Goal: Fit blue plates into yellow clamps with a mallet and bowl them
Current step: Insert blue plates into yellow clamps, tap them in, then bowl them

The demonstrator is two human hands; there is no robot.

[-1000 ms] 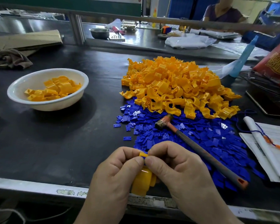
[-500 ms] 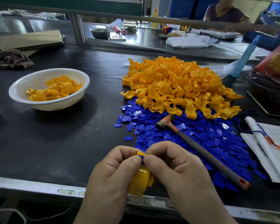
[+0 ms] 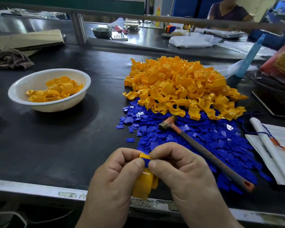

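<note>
My left hand grips a yellow clamp over the table's near edge. My right hand pinches a small blue plate at the clamp's top end, thumb against it. A big heap of yellow clamps lies beyond, with a spread of loose blue plates in front of it. The mallet lies across the blue plates, head toward the heap, handle pointing to the near right. A white bowl at the left holds several yellow clamps.
Rolled papers with a blue cord lie at the right. A red packet and a blue bottle stand at the far right. Cardboard and a rag sit at the far left. A person sits behind the far bench.
Both hands stayed at the near edge. The blue plate shows more plainly at the clamp's top between my thumbs. The mallet, heap and bowl have not moved.
</note>
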